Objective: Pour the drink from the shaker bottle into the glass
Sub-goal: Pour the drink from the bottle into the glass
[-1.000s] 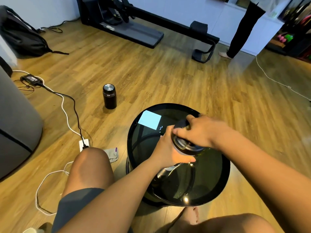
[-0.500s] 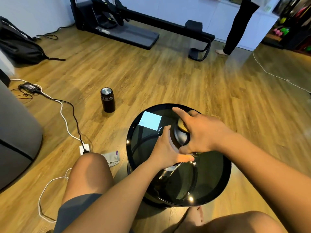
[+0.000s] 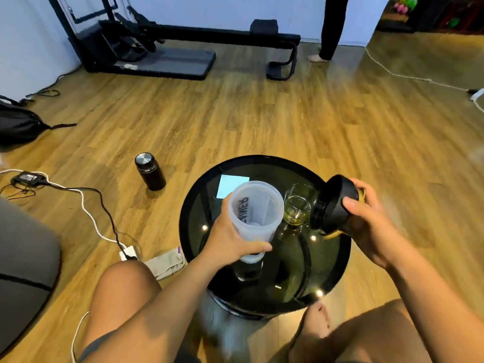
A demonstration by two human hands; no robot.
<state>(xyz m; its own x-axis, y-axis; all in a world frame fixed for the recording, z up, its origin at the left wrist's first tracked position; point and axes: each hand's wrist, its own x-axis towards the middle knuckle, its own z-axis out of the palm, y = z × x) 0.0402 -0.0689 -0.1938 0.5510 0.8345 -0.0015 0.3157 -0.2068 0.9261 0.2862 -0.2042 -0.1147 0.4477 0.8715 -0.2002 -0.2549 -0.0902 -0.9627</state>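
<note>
My left hand (image 3: pixel 230 237) holds the shaker bottle (image 3: pixel 255 213) in a closed grip around its lower half, fingers wrapped to the far side and thumb (image 3: pixel 258 248) lying across the near wall just above the base; the bottle is lifted off the tabletop (image 3: pixel 193 221) and tipped so that its open mouth faces up toward me, the translucent wall showing dark lettering from the inside; how much drink is in it I cannot tell; my right hand (image 3: pixel 366 218) has a closed grip on the black lid (image 3: pixel 332 205), thumb pressed on its near side and the other fingers curled behind, the lid turned on its side with its underside toward the bottle, a yellow part showing at its edge; the glass (image 3: pixel 297 205) stands upright on the round dark glass tabletop, between bottle and lid, just beside the bottle's rim and close to the lid, with a greenish tint low inside it; my bare knees frame the tabletop's near edge; on the wooden floor (image 3: pixel 262 113) to the left stands a black flask (image 3: pixel 150 171) with a metal cap, well apart from the tabletop.
</note>
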